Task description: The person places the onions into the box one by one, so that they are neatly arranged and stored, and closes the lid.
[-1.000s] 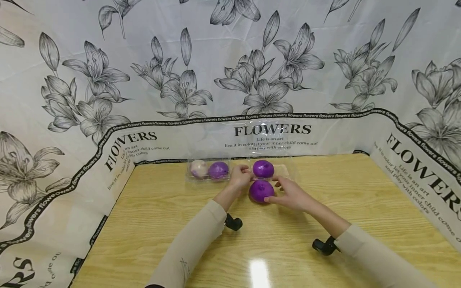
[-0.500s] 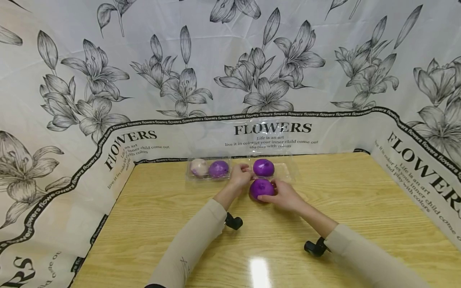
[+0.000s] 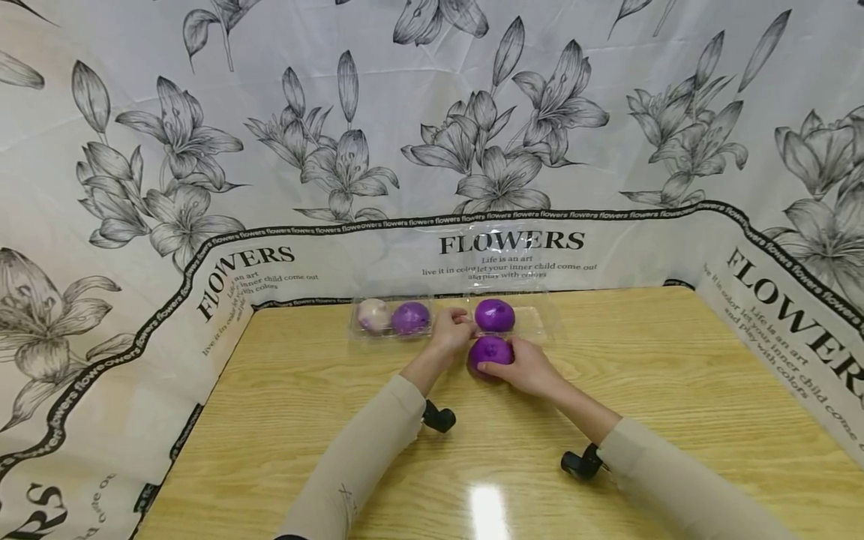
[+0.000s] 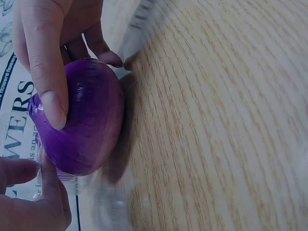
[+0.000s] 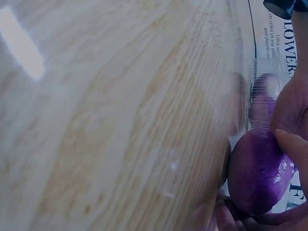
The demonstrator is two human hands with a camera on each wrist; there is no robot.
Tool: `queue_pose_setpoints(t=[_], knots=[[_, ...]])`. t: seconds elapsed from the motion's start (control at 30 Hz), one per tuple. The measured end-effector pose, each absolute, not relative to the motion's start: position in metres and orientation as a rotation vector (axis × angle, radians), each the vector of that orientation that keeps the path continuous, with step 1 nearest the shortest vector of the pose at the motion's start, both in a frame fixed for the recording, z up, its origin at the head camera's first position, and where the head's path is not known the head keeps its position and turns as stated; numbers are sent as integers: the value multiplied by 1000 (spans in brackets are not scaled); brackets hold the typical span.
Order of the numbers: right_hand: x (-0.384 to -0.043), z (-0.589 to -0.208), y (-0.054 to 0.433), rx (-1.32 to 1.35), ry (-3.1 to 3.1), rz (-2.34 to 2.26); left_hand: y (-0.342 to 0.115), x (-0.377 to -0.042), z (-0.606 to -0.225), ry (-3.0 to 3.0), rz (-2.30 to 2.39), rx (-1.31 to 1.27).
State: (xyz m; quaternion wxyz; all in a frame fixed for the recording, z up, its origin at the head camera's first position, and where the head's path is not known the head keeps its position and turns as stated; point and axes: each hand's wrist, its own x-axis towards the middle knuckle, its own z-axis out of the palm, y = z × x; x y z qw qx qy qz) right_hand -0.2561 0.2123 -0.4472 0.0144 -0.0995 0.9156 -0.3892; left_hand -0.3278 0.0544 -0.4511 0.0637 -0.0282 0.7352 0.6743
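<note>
My right hand (image 3: 531,366) grips a shiny purple onion (image 3: 491,351), its thumb over the near side. In the left wrist view the onion (image 4: 96,120) sits close over the wooden table, with a shadow beside it. Just behind it stands a clear plastic box (image 3: 529,322) with its lid (image 3: 502,259) raised, and a second purple onion (image 3: 495,315) lies in the box's left half. My left hand (image 3: 451,331) pinches the box's left edge between thumb and forefinger, right beside the held onion.
Left of my left hand stands another clear box (image 3: 391,335) holding a pale-and-purple onion (image 3: 373,315) and a purple one (image 3: 410,319). A flower-printed cloth (image 3: 378,262) rises behind the table (image 3: 304,375). Black wrist mounts (image 3: 439,417) hang under both sleeves.
My right hand has moved left and closed its fingers round the near onion, which has shifted slightly toward the open box. My left hand has stayed at the box's edge.
</note>
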Motion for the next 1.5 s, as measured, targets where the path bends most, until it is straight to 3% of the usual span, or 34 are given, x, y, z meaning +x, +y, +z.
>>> queue_pose_setpoints(t=[1.5], knots=[[-248,-400,254,-342,2877,-1161,55,-329,-451,2090,2137,-100]])
